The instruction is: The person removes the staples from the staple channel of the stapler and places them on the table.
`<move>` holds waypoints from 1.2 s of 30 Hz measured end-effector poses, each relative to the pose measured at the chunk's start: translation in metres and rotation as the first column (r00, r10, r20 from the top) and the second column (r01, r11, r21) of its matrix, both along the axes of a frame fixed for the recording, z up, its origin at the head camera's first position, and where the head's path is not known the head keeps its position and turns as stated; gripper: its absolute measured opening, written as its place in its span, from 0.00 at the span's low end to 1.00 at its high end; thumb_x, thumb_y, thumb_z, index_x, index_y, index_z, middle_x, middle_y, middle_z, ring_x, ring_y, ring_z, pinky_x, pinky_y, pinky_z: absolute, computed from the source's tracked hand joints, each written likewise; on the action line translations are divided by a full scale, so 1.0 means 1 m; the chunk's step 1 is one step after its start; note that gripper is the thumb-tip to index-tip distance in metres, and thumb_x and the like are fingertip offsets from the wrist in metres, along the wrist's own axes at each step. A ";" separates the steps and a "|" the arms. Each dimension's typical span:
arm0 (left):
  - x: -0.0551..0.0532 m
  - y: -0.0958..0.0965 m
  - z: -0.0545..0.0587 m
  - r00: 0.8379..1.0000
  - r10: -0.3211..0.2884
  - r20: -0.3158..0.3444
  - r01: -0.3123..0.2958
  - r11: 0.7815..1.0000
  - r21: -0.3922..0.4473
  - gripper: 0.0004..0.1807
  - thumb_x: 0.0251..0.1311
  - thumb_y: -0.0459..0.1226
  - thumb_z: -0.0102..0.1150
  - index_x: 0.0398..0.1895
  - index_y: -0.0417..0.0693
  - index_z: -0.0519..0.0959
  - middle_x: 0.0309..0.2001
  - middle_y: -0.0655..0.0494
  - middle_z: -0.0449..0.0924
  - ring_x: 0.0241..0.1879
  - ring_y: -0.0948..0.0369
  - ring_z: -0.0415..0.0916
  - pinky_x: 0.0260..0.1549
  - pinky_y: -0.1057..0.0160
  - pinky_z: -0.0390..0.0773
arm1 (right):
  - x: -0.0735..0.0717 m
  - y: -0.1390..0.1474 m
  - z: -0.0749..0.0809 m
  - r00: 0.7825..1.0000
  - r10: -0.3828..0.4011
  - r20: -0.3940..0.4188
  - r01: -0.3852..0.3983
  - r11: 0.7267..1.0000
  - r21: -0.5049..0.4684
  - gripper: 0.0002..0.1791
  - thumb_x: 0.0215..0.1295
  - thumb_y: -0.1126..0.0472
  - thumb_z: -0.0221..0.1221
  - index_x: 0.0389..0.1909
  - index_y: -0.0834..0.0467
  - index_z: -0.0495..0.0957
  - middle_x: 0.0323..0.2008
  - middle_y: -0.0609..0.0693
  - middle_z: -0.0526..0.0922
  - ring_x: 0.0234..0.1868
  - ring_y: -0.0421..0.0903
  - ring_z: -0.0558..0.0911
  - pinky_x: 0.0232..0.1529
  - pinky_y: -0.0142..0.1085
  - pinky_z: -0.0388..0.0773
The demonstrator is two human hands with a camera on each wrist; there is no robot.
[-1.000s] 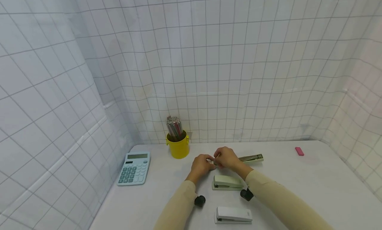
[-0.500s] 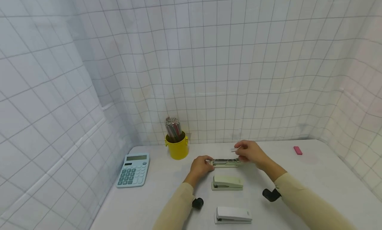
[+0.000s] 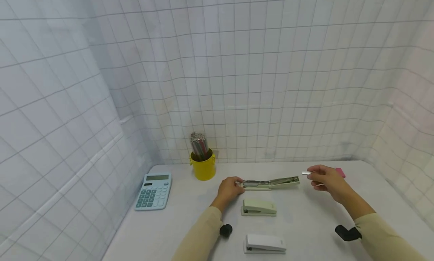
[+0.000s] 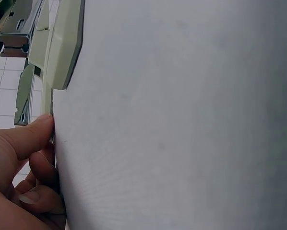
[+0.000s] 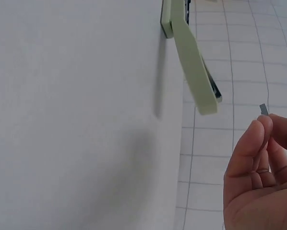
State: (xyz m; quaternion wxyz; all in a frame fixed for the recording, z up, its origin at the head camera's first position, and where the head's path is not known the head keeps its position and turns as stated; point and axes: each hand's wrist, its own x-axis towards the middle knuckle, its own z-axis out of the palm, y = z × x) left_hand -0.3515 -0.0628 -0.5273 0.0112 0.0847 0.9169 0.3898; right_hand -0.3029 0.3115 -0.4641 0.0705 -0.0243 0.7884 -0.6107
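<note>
I'm pinching a silver strip (image 3: 306, 173) in my right hand (image 3: 327, 181) and gripping an open stapler (image 3: 256, 185) with my left hand (image 3: 229, 187).
The open stapler is lying to the right of my left hand, its top (image 3: 285, 181) pointing toward my right hand, which is hovering apart. A pink block (image 3: 340, 172) is lying beyond my right hand.

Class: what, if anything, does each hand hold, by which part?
The right hand pinches what looks like a staple strip near one end; the left hand grips the opened stapler by its left end.
</note>
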 end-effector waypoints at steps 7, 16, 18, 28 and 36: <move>0.001 0.001 0.004 1.000 0.000 0.006 0.000 1.000 -0.022 0.16 0.55 0.36 0.74 0.48 0.47 0.87 0.26 0.59 0.78 0.27 0.62 0.70 0.30 0.61 0.71 | -0.005 0.010 -0.022 0.987 0.071 0.142 -0.081 0.994 0.072 0.21 0.70 0.60 0.62 0.56 0.68 0.72 0.32 0.50 0.80 0.31 0.43 0.79 0.34 0.35 0.81; 0.002 -0.001 0.003 1.000 -0.013 0.026 0.013 1.000 -0.019 0.16 0.56 0.36 0.73 0.49 0.47 0.86 0.27 0.59 0.78 0.27 0.62 0.71 0.31 0.61 0.71 | -0.007 -0.007 -0.035 0.978 0.104 0.181 -0.131 0.981 0.146 0.16 0.68 0.65 0.59 0.53 0.68 0.74 0.29 0.50 0.78 0.27 0.42 0.76 0.30 0.35 0.78; 0.002 -0.001 0.003 1.000 -0.016 0.023 0.016 1.000 -0.019 0.16 0.56 0.36 0.73 0.49 0.47 0.86 0.27 0.59 0.78 0.27 0.62 0.71 0.31 0.61 0.71 | -0.005 -0.009 -0.035 0.977 0.118 0.175 -0.145 0.978 0.149 0.16 0.68 0.65 0.60 0.52 0.69 0.75 0.28 0.50 0.78 0.27 0.42 0.76 0.29 0.35 0.79; 0.000 -0.001 -0.002 1.000 -0.018 -0.003 0.018 1.000 -0.009 0.15 0.56 0.36 0.73 0.48 0.47 0.86 0.25 0.60 0.78 0.26 0.62 0.71 0.30 0.61 0.71 | -0.005 -0.012 -0.045 0.983 0.146 0.109 -0.168 0.958 0.232 0.12 0.64 0.66 0.62 0.47 0.66 0.78 0.25 0.49 0.76 0.19 0.40 0.69 0.20 0.30 0.66; 0.001 -0.002 0.000 1.000 -0.015 0.016 0.015 1.000 -0.015 0.16 0.56 0.36 0.73 0.49 0.48 0.86 0.26 0.60 0.77 0.27 0.62 0.71 0.31 0.62 0.71 | -0.001 -0.017 -0.045 0.993 0.085 0.080 -0.107 0.935 0.337 0.13 0.60 0.68 0.64 0.45 0.65 0.80 0.28 0.50 0.77 0.21 0.42 0.67 0.20 0.32 0.63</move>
